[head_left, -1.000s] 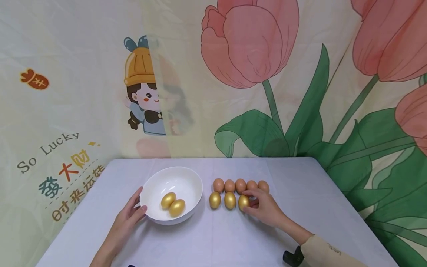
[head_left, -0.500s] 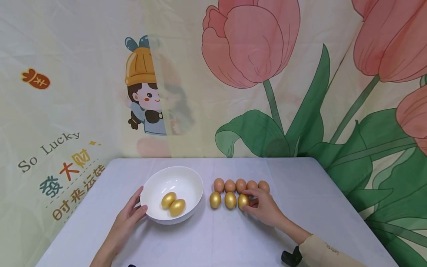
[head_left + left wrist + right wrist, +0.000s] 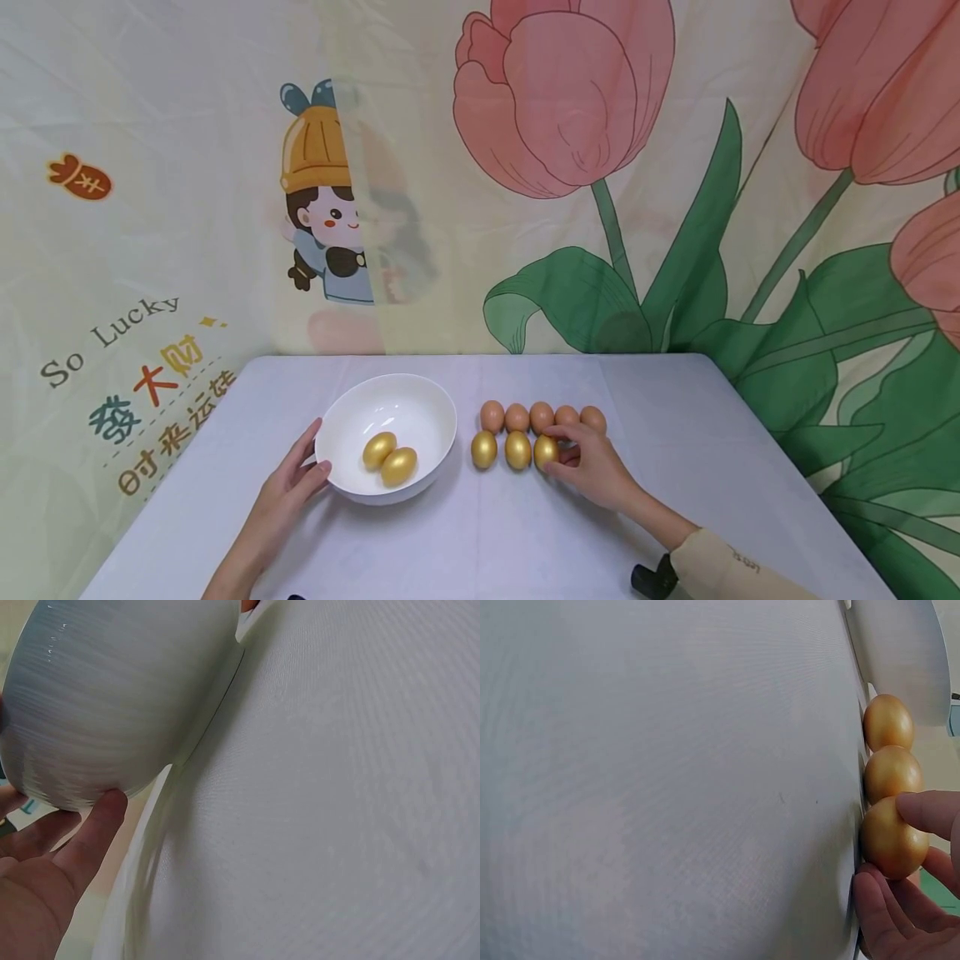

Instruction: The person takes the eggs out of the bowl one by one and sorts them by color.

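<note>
My left hand (image 3: 281, 492) touches the outer left side of a white bowl (image 3: 431, 421), thumb and fingers spread along its wall; the left wrist view shows the thumb against the bowl (image 3: 112, 697). Two gold eggs (image 3: 398, 467) lie together inside it. Right of the bowl, my right hand (image 3: 596, 471) pinches a gold egg (image 3: 545, 452) between thumb and fingers, at the right end of a front row. Two more gold eggs, a middle one (image 3: 517, 451) and a left one (image 3: 483, 450), stand beside it. The right wrist view shows the pinched gold egg (image 3: 892, 840) close to its neighbour.
Directly behind the gold row stands a row of several brown eggs (image 3: 517, 417), partly covered by my right fingers. A white cloth covers the table (image 3: 450, 550). Behind it hangs a backdrop (image 3: 420, 333) printed with tulips and a cartoon figure.
My right hand has slid the pinched gold egg slightly left, nearer to the middle gold egg. The left hand and the bowl hold their place.
</note>
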The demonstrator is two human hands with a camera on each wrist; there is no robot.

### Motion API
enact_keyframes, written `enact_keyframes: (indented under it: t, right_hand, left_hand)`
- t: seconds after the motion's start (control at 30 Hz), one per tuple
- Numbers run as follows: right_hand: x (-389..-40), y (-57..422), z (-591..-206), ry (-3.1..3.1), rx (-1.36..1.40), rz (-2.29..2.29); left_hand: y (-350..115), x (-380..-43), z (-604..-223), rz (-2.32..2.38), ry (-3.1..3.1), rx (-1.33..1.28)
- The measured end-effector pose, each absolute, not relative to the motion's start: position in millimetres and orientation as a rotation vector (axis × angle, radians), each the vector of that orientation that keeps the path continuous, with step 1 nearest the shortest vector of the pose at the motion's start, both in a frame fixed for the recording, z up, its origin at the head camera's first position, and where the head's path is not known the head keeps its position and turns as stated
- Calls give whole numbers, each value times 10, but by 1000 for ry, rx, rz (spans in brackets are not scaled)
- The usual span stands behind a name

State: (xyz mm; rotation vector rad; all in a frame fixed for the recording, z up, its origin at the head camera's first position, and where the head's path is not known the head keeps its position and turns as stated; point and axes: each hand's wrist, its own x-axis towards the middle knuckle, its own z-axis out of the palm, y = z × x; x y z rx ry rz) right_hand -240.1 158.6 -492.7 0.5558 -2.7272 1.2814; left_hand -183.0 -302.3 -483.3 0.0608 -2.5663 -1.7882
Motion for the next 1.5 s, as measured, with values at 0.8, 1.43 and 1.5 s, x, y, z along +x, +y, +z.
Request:
enact_keyframes:
  t: [0.8, 1.43, 1.5]
  right_hand:
    - [-2407, 1585, -4922, -2720, 534, 1284]
    - [-2334, 1599, -4572, -2738, 519, 1225]
    - [-2326, 1564, -4505, -2715, 549, 1208]
  left_hand:
    - [-3019, -1822, -4823, -1753, -2599, 81]
    - [-3014, -1830, -4828, -1762, -2596, 86]
    - [-3018, -1831, -4829, -1755, -2604, 92]
